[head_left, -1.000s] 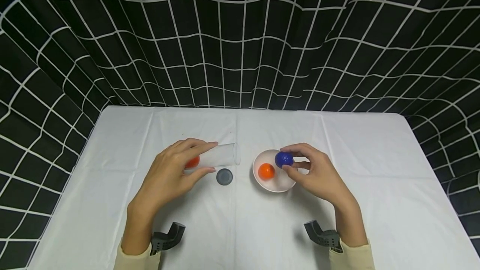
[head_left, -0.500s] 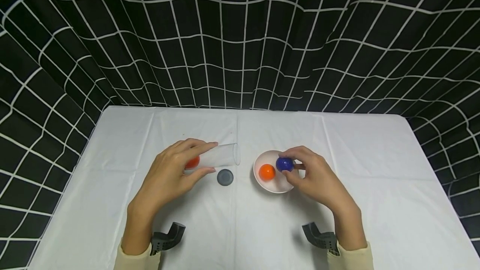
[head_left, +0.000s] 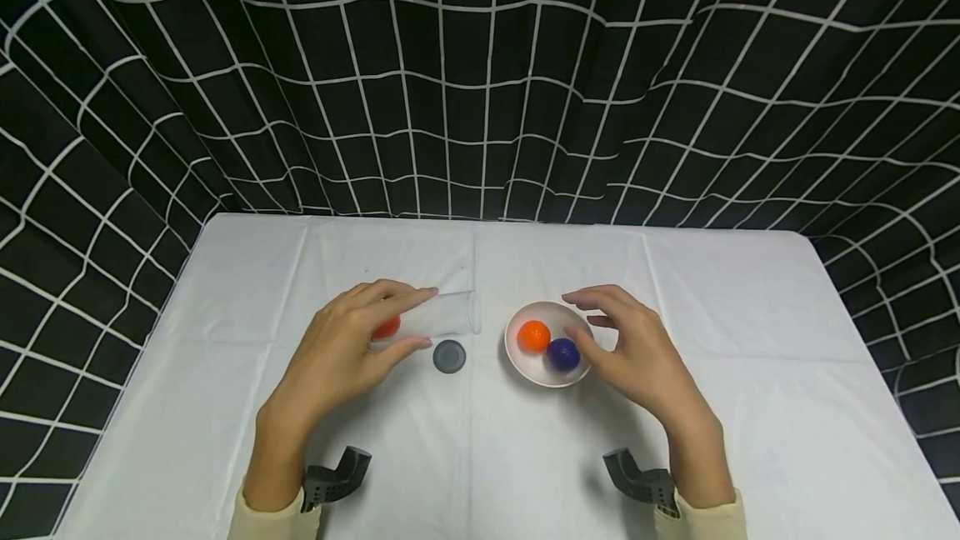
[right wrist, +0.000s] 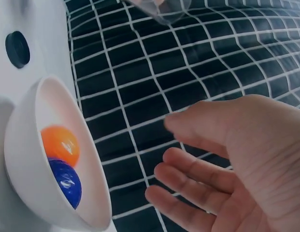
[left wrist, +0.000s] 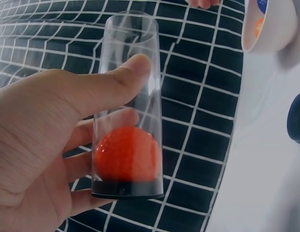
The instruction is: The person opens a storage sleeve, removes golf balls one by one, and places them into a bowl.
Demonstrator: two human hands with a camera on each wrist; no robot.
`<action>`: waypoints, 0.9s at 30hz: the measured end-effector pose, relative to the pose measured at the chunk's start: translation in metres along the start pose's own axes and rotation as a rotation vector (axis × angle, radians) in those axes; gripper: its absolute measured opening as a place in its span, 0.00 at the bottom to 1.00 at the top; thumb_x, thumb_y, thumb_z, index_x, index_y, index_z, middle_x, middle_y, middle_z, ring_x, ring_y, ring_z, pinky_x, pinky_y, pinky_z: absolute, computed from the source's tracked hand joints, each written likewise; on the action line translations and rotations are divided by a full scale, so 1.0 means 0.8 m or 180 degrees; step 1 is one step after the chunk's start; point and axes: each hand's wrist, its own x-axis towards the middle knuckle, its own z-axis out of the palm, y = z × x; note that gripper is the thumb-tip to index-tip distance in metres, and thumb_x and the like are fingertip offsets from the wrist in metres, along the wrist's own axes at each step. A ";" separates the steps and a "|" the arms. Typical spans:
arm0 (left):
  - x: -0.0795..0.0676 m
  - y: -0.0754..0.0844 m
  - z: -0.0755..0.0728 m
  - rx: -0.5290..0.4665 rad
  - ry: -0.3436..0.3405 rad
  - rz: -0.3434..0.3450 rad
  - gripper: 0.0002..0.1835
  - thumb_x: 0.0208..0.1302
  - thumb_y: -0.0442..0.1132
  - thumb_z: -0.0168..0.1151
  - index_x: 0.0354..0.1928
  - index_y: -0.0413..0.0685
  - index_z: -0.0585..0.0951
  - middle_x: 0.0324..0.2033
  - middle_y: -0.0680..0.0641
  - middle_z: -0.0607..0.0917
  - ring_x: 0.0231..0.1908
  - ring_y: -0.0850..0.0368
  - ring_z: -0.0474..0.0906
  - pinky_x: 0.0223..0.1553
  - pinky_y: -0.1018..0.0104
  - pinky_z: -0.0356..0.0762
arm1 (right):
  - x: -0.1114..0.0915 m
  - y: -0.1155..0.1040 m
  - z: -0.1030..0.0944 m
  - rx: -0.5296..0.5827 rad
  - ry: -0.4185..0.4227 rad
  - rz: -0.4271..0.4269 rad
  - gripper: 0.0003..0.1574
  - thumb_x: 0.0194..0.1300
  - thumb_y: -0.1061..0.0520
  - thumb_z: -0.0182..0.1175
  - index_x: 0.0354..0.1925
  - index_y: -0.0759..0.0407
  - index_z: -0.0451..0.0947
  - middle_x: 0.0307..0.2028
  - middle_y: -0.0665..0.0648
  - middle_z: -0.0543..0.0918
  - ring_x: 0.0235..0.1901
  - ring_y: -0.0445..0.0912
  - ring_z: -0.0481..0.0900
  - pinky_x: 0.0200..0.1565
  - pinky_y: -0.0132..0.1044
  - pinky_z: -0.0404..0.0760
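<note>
My left hand (head_left: 341,348) grips a clear plastic tube (left wrist: 133,48) lying nearly level, its uncapped mouth towards the bowl. At the tube's dark-based end sits a red-orange ball (left wrist: 126,155), partly behind the fingers in the head view. My right hand (head_left: 637,348) hangs over the right rim of a white bowl (right wrist: 24,145), thumb and fingers apart, nothing between them. Inside the bowl an orange ball (head_left: 534,337) and a dark blue ball (head_left: 562,354) lie side by side.
A round dark grey cap (head_left: 449,356) lies on the white tablecloth (head_left: 525,457) between tube and bowl. Black curtain with a white grid (head_left: 465,107) stands behind the table and at both sides. Each wrist wears a dark camera mount.
My right hand has let go of the blue ball, which now lies in the bowl beside the orange one. The right fingers have spread. My left hand has hardly moved.
</note>
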 end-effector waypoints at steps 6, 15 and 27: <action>-0.002 0.001 0.003 0.0008 -0.0060 0.0034 0.27 0.61 0.52 0.72 0.63 0.76 0.78 0.51 0.66 0.82 0.53 0.65 0.77 0.56 0.62 0.76 | 0.002 -0.009 0.012 0.0328 -0.0041 0.0041 0.16 0.68 0.54 0.65 0.54 0.46 0.82 0.52 0.49 0.85 0.49 0.44 0.86 0.54 0.41 0.84; -0.002 0.003 0.007 0.0082 -0.0009 0.0163 0.29 0.60 0.51 0.73 0.64 0.74 0.78 0.53 0.65 0.82 0.54 0.64 0.76 0.65 0.61 0.69 | 0.005 -0.035 0.042 0.0944 -0.0097 -0.0174 0.17 0.68 0.55 0.66 0.55 0.45 0.81 0.50 0.50 0.84 0.44 0.41 0.87 0.48 0.34 0.87; 0.001 0.008 0.008 0.0409 0.0120 0.0363 0.28 0.57 0.49 0.75 0.61 0.72 0.81 0.53 0.58 0.83 0.57 0.57 0.75 0.62 0.58 0.65 | 0.014 -0.054 0.078 0.1792 -0.0166 0.0097 0.21 0.66 0.56 0.68 0.57 0.50 0.81 0.51 0.60 0.87 0.38 0.39 0.87 0.38 0.29 0.85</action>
